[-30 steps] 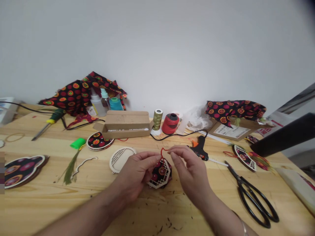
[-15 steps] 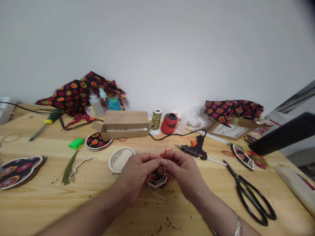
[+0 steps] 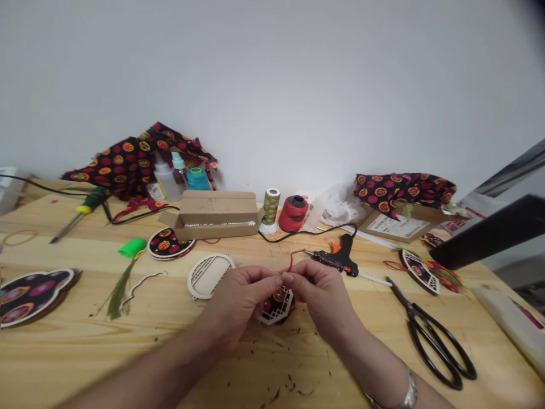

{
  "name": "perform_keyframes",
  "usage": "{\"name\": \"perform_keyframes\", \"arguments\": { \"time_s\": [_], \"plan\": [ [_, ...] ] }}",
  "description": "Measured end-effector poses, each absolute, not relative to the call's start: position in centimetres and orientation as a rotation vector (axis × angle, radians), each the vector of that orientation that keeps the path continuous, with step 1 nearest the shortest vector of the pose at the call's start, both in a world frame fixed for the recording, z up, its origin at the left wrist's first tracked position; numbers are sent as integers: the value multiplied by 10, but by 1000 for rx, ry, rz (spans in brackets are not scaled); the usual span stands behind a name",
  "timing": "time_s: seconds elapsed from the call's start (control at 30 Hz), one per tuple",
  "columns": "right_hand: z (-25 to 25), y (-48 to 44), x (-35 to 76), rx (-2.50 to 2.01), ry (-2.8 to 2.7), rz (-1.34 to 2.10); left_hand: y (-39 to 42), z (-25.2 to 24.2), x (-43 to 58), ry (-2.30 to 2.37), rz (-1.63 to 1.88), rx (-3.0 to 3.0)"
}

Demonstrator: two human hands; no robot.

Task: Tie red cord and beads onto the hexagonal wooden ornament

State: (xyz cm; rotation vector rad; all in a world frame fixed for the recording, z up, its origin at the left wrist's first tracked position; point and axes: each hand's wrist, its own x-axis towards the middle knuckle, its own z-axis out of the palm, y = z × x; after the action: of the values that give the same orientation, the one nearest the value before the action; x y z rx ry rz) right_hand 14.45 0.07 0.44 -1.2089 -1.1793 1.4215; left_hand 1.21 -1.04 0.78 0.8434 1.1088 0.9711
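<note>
Between my two hands is a small ornament [image 3: 276, 311] of dark patterned fabric framed by pale wooden latticework. My left hand [image 3: 240, 298] is closed, its thumb and fingers pinching at the ornament's upper edge. Thumb against forefinger, my right hand [image 3: 321, 292] grips a thin red cord [image 3: 292, 260] at the top of the ornament; a loose end sticks up above the fingers. The exact pinch points are partly hidden by the fingertips. Just behind my left hand lies a round wooden lattice frame [image 3: 208, 278].
A black glue gun [image 3: 338, 258] lies beyond my right hand, with black scissors [image 3: 438, 335] to the right. Behind stand a cardboard box [image 3: 217, 218], a green thread spool [image 3: 271, 207] and a red one [image 3: 293, 215]. A green tassel [image 3: 119, 289] lies on the left.
The red cord's free end now stands higher and reaches further right above my fingers. The ornament has tilted slightly, and my fingertips have shifted a little.
</note>
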Motion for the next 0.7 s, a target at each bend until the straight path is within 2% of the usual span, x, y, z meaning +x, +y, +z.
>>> {"name": "perform_keyframes", "arguments": {
  "time_s": [0.13, 0.4, 0.7],
  "plan": [
    [5, 2, 147, -1259, -1294, 1327, -11, 8, 11, 1047, 955, 850],
    [4, 4, 153, -1265, -1728, 807, -10, 5, 11, 1042, 970, 860],
    [3, 5, 156, -1260, -1845, 608, -9, 6, 8, 1076, 1006, 844]
  ]
}}
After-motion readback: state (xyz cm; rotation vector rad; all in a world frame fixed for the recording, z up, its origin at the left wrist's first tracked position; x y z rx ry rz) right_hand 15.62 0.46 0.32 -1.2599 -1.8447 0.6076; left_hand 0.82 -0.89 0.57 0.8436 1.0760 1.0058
